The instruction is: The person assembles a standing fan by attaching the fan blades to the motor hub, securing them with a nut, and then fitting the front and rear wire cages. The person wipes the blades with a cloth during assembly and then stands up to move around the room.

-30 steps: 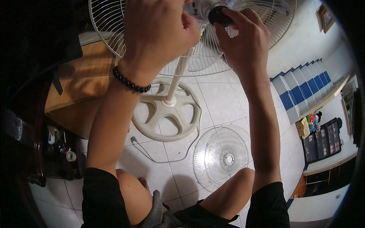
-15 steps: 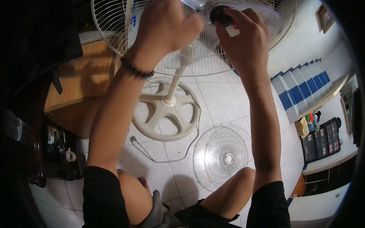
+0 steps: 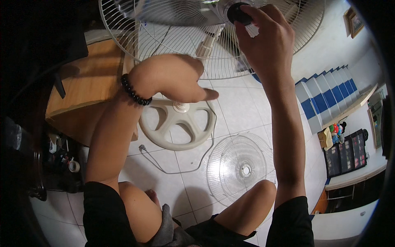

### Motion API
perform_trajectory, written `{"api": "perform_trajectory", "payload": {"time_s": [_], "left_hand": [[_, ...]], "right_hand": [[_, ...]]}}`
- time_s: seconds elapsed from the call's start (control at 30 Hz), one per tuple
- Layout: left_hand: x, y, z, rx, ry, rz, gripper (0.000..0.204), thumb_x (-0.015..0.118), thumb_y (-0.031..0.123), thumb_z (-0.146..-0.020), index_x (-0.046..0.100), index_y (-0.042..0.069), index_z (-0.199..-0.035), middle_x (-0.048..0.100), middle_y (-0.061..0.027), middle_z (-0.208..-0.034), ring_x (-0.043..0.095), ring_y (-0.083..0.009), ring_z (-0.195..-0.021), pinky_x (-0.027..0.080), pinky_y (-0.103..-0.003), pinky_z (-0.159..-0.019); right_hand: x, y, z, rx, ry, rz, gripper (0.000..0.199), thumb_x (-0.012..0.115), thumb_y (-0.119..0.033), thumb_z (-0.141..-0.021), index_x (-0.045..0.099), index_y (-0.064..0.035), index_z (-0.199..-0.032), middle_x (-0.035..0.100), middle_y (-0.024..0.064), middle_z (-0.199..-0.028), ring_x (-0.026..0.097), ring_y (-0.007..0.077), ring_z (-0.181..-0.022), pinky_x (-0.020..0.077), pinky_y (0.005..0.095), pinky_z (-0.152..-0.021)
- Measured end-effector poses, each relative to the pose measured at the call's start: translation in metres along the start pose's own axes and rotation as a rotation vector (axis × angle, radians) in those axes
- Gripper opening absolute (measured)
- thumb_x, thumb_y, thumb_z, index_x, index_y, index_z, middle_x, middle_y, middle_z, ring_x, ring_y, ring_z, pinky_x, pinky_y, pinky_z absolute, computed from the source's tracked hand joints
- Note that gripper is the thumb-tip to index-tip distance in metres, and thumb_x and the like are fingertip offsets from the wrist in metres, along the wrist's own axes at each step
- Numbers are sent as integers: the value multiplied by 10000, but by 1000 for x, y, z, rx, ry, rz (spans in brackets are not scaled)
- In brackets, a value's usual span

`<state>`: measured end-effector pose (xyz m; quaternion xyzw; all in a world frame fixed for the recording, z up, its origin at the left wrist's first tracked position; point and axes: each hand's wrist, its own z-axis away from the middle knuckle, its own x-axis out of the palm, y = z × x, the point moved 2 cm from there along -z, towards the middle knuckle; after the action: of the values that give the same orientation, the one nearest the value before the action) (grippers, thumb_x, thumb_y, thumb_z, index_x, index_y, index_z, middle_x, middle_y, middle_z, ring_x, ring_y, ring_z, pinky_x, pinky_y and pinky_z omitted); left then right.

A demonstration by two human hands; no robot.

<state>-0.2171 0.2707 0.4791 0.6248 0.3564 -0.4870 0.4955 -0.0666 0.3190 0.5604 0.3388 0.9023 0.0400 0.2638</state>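
Note:
A standing fan without its front guard is before me, its translucent blades [image 3: 177, 13] showing at the top edge. My right hand [image 3: 267, 39] pinches a round black knob [image 3: 240, 14] at the hub between thumb and fingers. Below the blades, my left hand [image 3: 170, 78] is empty, its thumb held apart from bent fingers that are partly hidden. It hovers in front of the white wire rear guard [image 3: 224, 68] and hides most of the pole. The cream ring-shaped fan base [image 3: 179, 142] rests on the floor.
The detached wire front guard [image 3: 230, 181] lies flat on the tiles near my right knee. A power cord [image 3: 181, 172] with its plug curls beside the base. Wooden furniture [image 3: 82, 86] stands at the left. Blue and white stairs [image 3: 329, 96] rise at the right.
My left hand has dropped from beside the hub to below the blades. The blades, blurred before, now look sharper and sit at a different angle. My right hand stays on the knob.

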Motion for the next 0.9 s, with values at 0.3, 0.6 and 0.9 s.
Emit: {"api": "perform_trajectory", "payload": {"time_s": [0.3, 0.6, 0.9], "left_hand": [[-15, -47, -39, 377, 1197, 271, 384, 724, 286, -942, 592, 5, -1167, 672, -93, -818, 668, -155, -744, 525, -283, -610], [-35, -18, -13, 717, 1410, 434, 65, 667, 94, -912, 676, 41, -875, 624, -12, -694, 554, -105, -593, 420, -270, -555], [46, -14, -55, 201, 450, 1998, 543, 501, 509, -1060, 546, 2, -1249, 701, -163, -1140, 706, -243, -1051, 551, -350, -868]], "right_hand": [[8, 11, 4, -92, 60, 62, 298, 835, -101, -782, 783, -81, -1075, 722, 71, -939, 739, 221, -819, 598, 328, -739], [9, 17, 6, -119, 46, 55, 310, 835, -108, -782, 774, -92, -1086, 711, 67, -928, 735, 224, -815, 594, 337, -727], [11, 14, 5, -117, 76, 47, 315, 835, -117, -793, 737, -83, -1090, 703, 92, -946, 740, 225, -822, 603, 340, -704]]}}
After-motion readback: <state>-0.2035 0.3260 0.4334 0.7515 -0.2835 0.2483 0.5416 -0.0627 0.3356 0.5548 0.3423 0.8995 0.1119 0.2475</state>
